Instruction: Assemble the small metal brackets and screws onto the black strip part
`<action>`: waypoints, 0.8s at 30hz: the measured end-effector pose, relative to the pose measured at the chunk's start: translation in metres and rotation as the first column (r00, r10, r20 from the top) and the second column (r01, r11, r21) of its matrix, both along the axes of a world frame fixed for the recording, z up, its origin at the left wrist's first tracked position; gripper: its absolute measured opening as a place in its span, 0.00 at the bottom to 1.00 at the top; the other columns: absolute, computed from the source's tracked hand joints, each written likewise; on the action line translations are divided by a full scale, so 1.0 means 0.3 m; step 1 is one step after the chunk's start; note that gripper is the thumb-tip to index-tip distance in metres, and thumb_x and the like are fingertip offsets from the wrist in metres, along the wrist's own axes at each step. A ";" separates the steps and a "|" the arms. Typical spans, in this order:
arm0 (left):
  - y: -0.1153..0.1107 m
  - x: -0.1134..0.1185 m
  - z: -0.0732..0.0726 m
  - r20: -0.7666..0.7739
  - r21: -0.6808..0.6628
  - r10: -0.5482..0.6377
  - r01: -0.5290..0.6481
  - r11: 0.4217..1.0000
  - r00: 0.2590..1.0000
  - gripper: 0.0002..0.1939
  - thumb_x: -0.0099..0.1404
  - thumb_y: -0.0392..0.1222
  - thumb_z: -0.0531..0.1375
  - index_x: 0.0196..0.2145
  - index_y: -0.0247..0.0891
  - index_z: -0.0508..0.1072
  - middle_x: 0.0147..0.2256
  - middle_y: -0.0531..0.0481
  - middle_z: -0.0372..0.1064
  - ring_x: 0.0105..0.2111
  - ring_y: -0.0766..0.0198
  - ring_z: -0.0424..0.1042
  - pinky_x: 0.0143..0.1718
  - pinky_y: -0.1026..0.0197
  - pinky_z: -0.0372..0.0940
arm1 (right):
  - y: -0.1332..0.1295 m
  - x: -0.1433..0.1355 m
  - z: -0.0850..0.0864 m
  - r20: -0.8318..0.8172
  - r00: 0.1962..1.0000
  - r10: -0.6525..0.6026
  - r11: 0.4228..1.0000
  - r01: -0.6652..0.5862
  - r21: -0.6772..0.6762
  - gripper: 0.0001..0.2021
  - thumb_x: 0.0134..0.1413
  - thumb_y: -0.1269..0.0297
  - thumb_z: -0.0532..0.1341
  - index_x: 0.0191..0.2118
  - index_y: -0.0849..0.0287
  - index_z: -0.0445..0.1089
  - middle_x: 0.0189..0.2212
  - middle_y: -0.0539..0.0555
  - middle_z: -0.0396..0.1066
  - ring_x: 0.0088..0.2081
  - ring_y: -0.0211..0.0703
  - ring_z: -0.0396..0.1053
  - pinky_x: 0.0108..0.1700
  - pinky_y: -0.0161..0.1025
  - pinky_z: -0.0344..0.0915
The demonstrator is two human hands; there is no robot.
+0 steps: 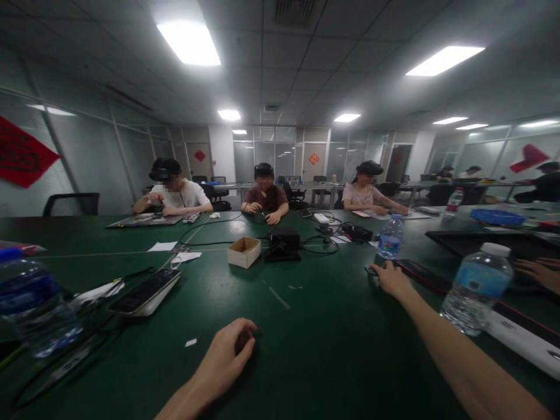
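My left hand (228, 351) is over the green table (306, 338), fingers half-curled, holding nothing I can see. Farther right, a small dark object (371, 271) sits at the fingertips of my right hand (394, 281); it looks light and stiff, best pinched by its edges. That arm stretches forward, palm down; whether the fingers grip, I cannot tell.

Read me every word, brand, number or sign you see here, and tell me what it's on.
No text is legible.
Large bottle at right: blue label, too blurred.
Smaller bottle: colored label, too small.
Left bottle: dark-blue label, too blurred.
Red hanging at far left: faint marks, unreadable.
Orange-red diamond hanging in the background: design too small.
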State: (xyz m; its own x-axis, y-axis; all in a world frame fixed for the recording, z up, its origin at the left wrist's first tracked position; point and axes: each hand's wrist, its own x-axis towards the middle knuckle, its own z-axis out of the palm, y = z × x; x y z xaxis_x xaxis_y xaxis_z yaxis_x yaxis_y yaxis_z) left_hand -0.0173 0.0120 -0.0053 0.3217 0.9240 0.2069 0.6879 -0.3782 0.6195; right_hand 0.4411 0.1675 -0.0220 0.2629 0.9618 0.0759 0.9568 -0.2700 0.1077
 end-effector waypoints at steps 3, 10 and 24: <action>-0.004 0.003 0.001 -0.014 0.006 -0.001 0.001 1.000 1.000 0.10 0.64 0.41 0.52 0.39 0.38 0.70 0.35 0.49 0.71 0.31 0.61 0.70 0.34 0.60 0.64 | 0.045 0.022 -0.023 0.001 0.999 -0.037 0.999 0.037 0.025 0.25 0.61 0.75 0.45 0.61 0.50 0.58 0.54 0.66 0.55 0.52 0.61 0.62 0.44 0.47 0.63; -0.006 0.008 -0.008 -0.080 0.032 0.003 0.000 0.999 0.997 0.10 0.65 0.39 0.51 0.40 0.38 0.70 0.35 0.48 0.70 0.32 0.61 0.69 0.35 0.60 0.64 | 0.114 0.056 -0.063 0.010 0.999 -0.042 0.998 0.042 0.046 0.24 0.61 0.73 0.46 0.62 0.49 0.55 0.55 0.66 0.53 0.51 0.62 0.63 0.43 0.50 0.64; -0.009 -0.006 -0.042 -0.139 0.079 -0.024 0.035 0.996 0.990 0.10 0.66 0.38 0.51 0.41 0.41 0.70 0.36 0.50 0.70 0.34 0.60 0.68 0.37 0.60 0.63 | 0.147 0.069 -0.110 0.032 0.996 -0.084 0.996 0.083 0.043 0.24 0.61 0.73 0.46 0.61 0.50 0.56 0.56 0.67 0.54 0.53 0.65 0.61 0.43 0.53 0.63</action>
